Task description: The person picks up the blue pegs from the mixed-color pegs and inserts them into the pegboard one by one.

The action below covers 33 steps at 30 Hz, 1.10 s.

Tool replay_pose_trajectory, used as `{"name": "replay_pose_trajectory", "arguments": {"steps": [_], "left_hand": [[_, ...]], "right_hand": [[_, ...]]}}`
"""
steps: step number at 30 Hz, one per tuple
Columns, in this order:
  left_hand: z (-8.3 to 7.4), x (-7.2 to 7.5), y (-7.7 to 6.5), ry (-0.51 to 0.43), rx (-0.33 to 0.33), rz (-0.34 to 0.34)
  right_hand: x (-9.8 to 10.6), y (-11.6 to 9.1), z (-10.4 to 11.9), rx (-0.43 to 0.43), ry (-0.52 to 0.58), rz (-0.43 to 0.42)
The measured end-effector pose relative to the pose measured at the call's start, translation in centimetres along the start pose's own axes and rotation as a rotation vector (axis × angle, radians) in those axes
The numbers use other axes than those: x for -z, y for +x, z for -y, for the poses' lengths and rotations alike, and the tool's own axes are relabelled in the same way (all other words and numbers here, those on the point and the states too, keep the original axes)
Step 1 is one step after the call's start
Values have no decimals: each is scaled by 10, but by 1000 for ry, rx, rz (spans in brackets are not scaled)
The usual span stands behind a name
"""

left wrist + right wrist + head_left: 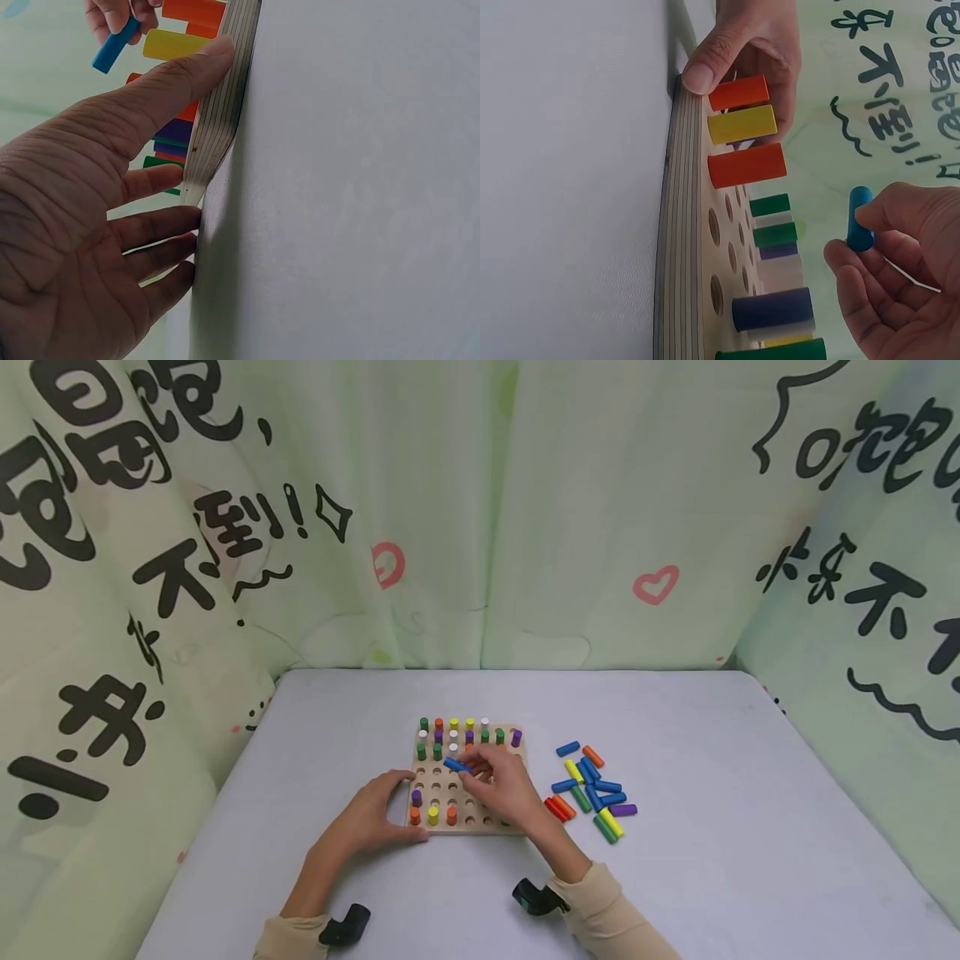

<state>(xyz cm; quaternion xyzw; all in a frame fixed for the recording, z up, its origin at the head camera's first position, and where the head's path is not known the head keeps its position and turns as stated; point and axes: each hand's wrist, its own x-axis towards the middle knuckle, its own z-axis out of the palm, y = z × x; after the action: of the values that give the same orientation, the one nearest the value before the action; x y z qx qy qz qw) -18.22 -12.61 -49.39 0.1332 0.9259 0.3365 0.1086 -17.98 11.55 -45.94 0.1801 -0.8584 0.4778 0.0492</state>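
A square wooden pegboard carries upright coloured pegs in its back rows and along its near edge. My left hand rests against the board's left side. Its thumb presses the near corner while the straight index finger touches the side farther back. Between thumb and fingers my right hand pinches a blue peg, tilted and held above the board's middle holes. In the right wrist view this peg is clear of the board, and orange pegs and a yellow peg stand in the near row.
Right of the board lies a loose spread of pegs, among them a purple peg, a green peg and several blue ones. The white table ends at a pale green curtain behind and at both sides.
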Motion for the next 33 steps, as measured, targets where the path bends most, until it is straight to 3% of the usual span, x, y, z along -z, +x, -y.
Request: {"name": "replay_pose_trajectory", "arguments": {"steps": [12,33], "left_hand": [[0,-3,4,-18,5,1],[2,-2,2,0,32,3]], "right_hand": [[-8,6,1,-2,-20,18],[-30,25,-1,-20,-170,109]]}}
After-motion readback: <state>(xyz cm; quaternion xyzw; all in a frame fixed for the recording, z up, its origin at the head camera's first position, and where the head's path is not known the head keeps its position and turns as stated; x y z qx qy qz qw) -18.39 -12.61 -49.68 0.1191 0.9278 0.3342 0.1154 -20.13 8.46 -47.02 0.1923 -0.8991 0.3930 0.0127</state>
